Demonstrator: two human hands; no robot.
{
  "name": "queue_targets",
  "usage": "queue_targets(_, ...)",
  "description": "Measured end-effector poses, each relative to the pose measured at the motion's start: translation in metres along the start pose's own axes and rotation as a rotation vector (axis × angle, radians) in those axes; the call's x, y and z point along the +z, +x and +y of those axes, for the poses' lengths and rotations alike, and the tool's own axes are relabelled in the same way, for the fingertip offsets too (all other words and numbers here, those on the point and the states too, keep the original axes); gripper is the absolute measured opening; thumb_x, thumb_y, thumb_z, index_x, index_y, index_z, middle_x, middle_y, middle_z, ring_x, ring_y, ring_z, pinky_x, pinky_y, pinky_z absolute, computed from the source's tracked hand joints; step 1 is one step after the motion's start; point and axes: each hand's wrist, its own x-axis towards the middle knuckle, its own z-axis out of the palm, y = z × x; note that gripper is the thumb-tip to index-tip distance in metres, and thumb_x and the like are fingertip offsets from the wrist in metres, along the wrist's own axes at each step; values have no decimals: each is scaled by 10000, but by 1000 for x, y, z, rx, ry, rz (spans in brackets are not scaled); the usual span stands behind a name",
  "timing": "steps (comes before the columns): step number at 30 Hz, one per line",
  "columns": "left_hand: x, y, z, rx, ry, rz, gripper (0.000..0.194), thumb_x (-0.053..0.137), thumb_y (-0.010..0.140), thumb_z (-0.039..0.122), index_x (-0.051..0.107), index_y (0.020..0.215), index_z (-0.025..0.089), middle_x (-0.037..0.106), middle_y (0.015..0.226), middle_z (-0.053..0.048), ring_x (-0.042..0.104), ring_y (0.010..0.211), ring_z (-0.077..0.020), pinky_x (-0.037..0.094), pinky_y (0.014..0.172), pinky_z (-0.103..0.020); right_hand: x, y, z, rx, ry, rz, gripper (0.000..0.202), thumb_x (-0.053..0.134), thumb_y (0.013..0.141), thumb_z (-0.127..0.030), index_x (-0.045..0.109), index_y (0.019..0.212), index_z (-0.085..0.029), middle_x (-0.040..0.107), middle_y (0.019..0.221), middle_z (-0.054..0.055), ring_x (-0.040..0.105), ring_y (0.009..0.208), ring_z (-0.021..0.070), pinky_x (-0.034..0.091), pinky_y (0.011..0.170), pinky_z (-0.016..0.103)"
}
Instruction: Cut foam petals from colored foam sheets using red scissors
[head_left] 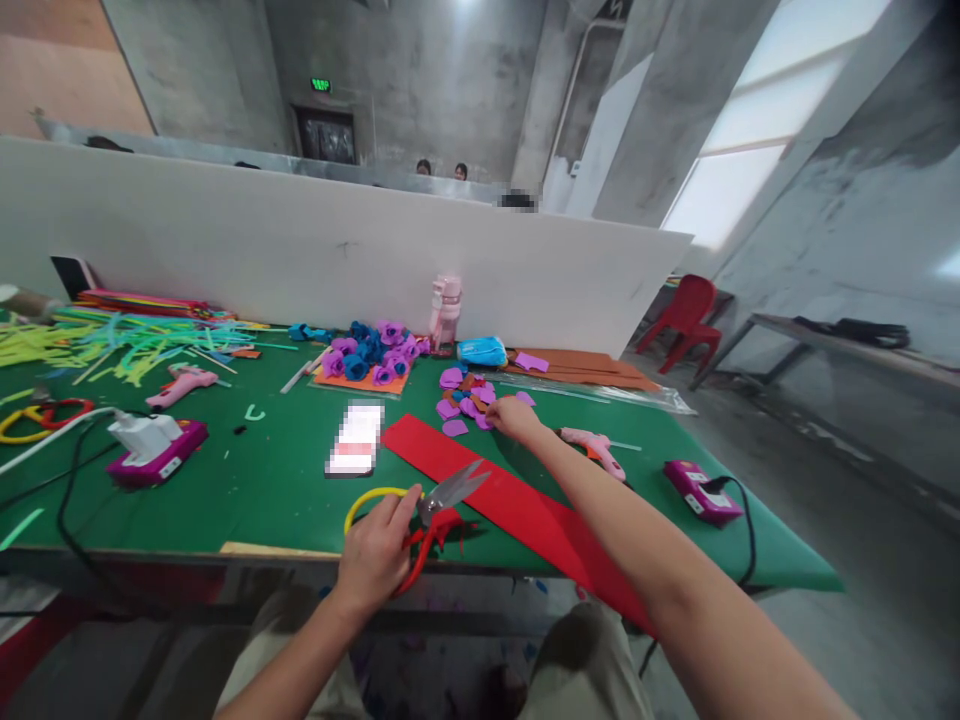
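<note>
Worktop (289, 520): green, spanning the frame. Red strip (517, 503): diagonal, centre to lower right. Scissors (450, 490): lower centre, blades parted, best kept angled clear of the reach; left hand (377, 548), fingers clamped on them. Right hand (513, 416): centre, fingers at purple pieces (466, 407); pinch cannot be told.

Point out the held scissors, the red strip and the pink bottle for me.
Held scissors (451, 493): head view, on the blades.
Red strip (525, 512): head view, on its flat upper face.
Pink bottle (445, 312): head view, on the body.
</note>
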Motion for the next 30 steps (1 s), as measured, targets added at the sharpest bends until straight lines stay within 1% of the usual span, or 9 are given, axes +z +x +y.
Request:
queue_targets(4, 0, 0, 0, -7, 18, -22, 566, 432, 715, 22, 451, 1266, 152, 610, 851, -49, 591, 729, -180, 442, 600, -260, 2, 1, -4, -8, -76, -19, 274, 532, 890, -350, 585, 1082, -162, 609, 1108, 74, 600, 964, 198, 498, 838, 417)
queue_targets(6, 1, -1, -1, -8, 25, -31, 569, 431, 712, 22, 455, 1266, 151, 608, 846, -49, 588, 727, -181, 440, 599, -261, 1, 2, -6, -10, -112, -17, 316, 512, 896, -372, 568, 1128, -164, 615, 1113, 84, 605, 965, 205, 494, 838, 419)
queue_targets(10, 1, -1, 0, -11, 25, -34, 585, 419, 709, 14, 451, 1274, 161, 611, 871, -51, 591, 763, -183, 443, 624, -259, 2, 3, -13, -19, -166, 12, 450, 421, 920, -287, 401, 1349, -154, 640, 1109, 184, 616, 1006, 271, 472, 817, 403)
queue_targets(12, 1, -1, 0, -17, 19, -40, 583, 424, 712, 19, 452, 1276, 162, 613, 879, -53, 592, 777, -185, 446, 631, -258, 3, 4, -16, -25, -176, 25, 509, 400, 904, -227, 321, 1399, -143, 651, 1086, 211, 618, 1017, 297, 463, 803, 396)
queue_targets(14, 1, -1, 0, -27, 10, -56, 567, 435, 723, 34, 455, 1277, 156, 610, 870, -53, 591, 767, -186, 448, 622, -261, 4, 4, -16, -27, -176, 34, 530, 401, 889, -204, 305, 1408, -150, 659, 1076, 205, 623, 1009, 301, 462, 788, 388)
queue_targets(17, 1, -2, 0, -43, 8, -76, 551, 437, 735, 41, 460, 1275, 151, 607, 867, -55, 590, 765, -191, 449, 613, -269, 5, 3, -14, -24, -158, 47, 482, 417, 889, -220, 384, 1369, -187, 668, 1074, 175, 628, 1000, 284, 462, 770, 356)
queue_targets(21, 1, -1, 0, -45, -2, -75, 565, 441, 725, 33, 459, 1276, 158, 613, 897, -57, 590, 768, -186, 449, 621, -268, 6, 2, -5, 0, -103, 46, 306, 457, 911, -310, 590, 1142, -159, 667, 1044, 129, 624, 961, 232, 475, 797, 359)
queue_targets(24, 0, -1, 1, -38, -1, -59, 564, 442, 727, 39, 457, 1278, 158, 613, 887, -56, 590, 768, -188, 448, 620, -266, 8, 4, 4, 18, -39, 25, 268, 514, 896, -364, 611, 1026, -151, 645, 1029, 73, 618, 907, 187, 499, 811, 389)
queue_targets(30, 2, -1, -1, -43, 3, -65, 575, 423, 720, 25, 459, 1277, 162, 614, 883, -56, 595, 775, -187, 456, 628, -264, 8, 6, 21, 45, 105, 10, 252, 551, 879, -336, 603, 1032, -143, 629, 1038, 55, 618, 877, 183, 526, 752, 363)
